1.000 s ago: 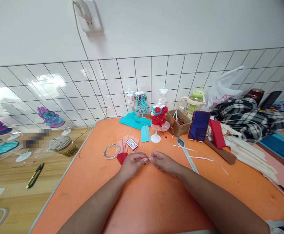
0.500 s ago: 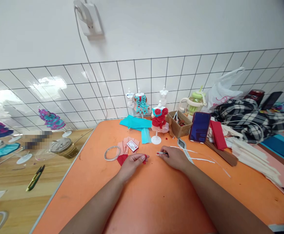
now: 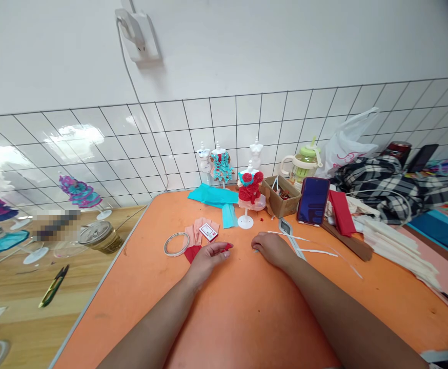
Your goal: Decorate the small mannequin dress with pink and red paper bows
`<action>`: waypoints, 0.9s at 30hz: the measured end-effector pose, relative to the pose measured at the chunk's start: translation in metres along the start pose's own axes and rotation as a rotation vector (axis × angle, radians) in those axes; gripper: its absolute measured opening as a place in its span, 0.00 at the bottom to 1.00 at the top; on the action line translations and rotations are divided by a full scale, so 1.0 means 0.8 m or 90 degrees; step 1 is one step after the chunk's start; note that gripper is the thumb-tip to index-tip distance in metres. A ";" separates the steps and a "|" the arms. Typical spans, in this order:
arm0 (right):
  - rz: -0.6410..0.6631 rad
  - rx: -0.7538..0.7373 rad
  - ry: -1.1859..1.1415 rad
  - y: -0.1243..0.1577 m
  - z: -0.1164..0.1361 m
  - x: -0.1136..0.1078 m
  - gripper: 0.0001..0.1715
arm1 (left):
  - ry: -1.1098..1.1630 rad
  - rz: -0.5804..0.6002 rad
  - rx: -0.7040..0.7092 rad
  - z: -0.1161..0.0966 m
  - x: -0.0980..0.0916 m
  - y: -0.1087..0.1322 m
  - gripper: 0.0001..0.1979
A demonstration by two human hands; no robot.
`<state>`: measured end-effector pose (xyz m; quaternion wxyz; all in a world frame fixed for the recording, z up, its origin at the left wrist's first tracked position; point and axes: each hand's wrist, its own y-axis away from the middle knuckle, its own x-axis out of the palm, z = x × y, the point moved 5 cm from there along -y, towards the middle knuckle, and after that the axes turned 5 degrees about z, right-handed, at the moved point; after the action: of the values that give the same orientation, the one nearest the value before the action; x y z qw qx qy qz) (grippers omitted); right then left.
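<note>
My left hand (image 3: 209,260) is over the orange table, with a small piece of red crepe material (image 3: 227,246) between its thumb and fingers. To its right, my right hand (image 3: 272,248) is curled palm-down close to the tabletop. A sliver of something pale shows under its fingertips; the fingers hide the rest. Just beyond the hands stands a small white dress form (image 3: 246,221) dressed in red rosettes with a turquoise trim. Left of my left hand lie a roll of tape (image 3: 166,245), pleated pink material (image 3: 196,233), a dark red piece (image 3: 192,252) and a white label card (image 3: 208,232).
Turquoise strips (image 3: 213,196) lie before other dress forms (image 3: 221,164) at the wall. Behind my right hand are a cardboard box (image 3: 283,206), a phone (image 3: 313,201) and a lidded cup (image 3: 305,163). White strips (image 3: 319,251) lie to the right. Snips (image 3: 54,286) rest on the wooden table.
The small light-and-dark item that showed at my right fingertips is now mostly hidden under the curled fingers. My left fingers have straightened somewhat around the red piece. The view has shifted slightly.
</note>
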<state>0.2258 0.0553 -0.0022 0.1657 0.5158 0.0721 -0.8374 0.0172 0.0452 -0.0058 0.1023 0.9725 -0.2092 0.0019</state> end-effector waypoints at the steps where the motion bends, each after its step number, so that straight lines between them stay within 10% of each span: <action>1: -0.008 0.020 -0.004 -0.001 -0.004 0.000 0.09 | 0.001 0.001 -0.001 0.001 -0.001 -0.001 0.21; 5: -0.078 0.074 -0.177 -0.002 -0.012 -0.003 0.09 | 0.004 0.019 -0.001 0.000 -0.001 0.000 0.23; 10: -0.371 0.070 -0.448 0.020 -0.019 -0.059 0.14 | 0.030 0.018 0.028 -0.003 -0.003 0.000 0.23; 14: -0.571 0.123 -0.304 0.038 -0.046 -0.137 0.18 | 0.085 0.027 0.049 -0.002 -0.003 -0.002 0.18; 19: -0.484 0.123 -0.023 0.018 -0.067 -0.195 0.21 | 0.076 0.045 0.044 -0.005 0.003 -0.001 0.21; 24: -0.509 0.074 -0.117 0.030 -0.010 -0.149 0.16 | 0.074 0.066 0.048 -0.010 0.012 0.003 0.19; 27: -0.246 0.016 -0.284 0.023 0.039 -0.066 0.16 | 0.077 0.080 0.050 -0.008 0.018 0.004 0.18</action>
<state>0.2275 0.0399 0.0599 0.0080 0.2979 0.1204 -0.9469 0.0294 0.0378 0.0022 0.0765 0.9587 -0.2633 0.0754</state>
